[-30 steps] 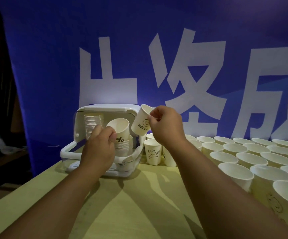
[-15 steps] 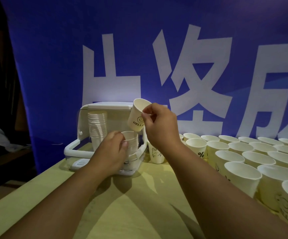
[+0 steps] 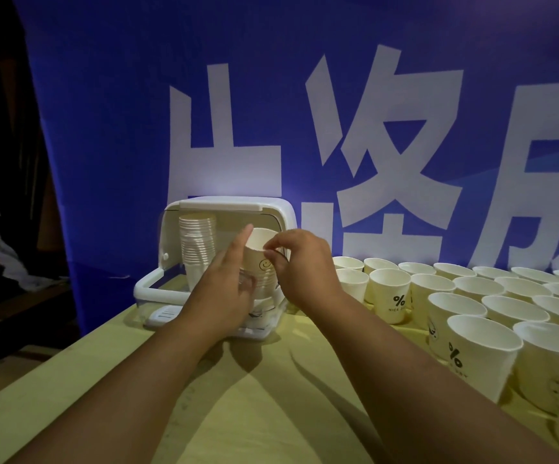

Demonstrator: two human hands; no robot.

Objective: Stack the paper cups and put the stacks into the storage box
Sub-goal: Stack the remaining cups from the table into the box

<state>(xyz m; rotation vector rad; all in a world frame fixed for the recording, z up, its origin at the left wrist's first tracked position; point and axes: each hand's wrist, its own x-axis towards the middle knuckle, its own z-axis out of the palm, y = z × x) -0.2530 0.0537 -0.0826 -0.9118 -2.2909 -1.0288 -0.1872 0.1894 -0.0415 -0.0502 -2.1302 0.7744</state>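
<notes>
Right hand (image 3: 299,262) pinches smiley cup (image 3: 259,254) rim over storage box (image 3: 150,286); left hand (image 3: 227,283) lies straight-fingered against the cup; tall stack (image 3: 197,242) inside.

- Box (image 3: 227,206): the floor and near wall were mostly hidden behind both hands, and the clear front was blurred.
- Near stack (image 3: 266,283): only a strip of rims showed between the hands. The base was hidden and the count could not be told.
- Cup (image 3: 260,254): the print was partly covered by the right hand (image 3: 304,266). How far it sat into the near stack was unclear.
- Left hand (image 3: 224,286): the lower fingers were blurred, so their contact with the stack was uncertain.
- Loose cups (image 3: 482,349): the rows were cut off at the right edge, and the rear prints were too small to read.
- Banner (image 3: 385,145): the last character was cut off at the right edge.
- Dark area (image 3: 7,256): the contents were indistinct.
</notes>
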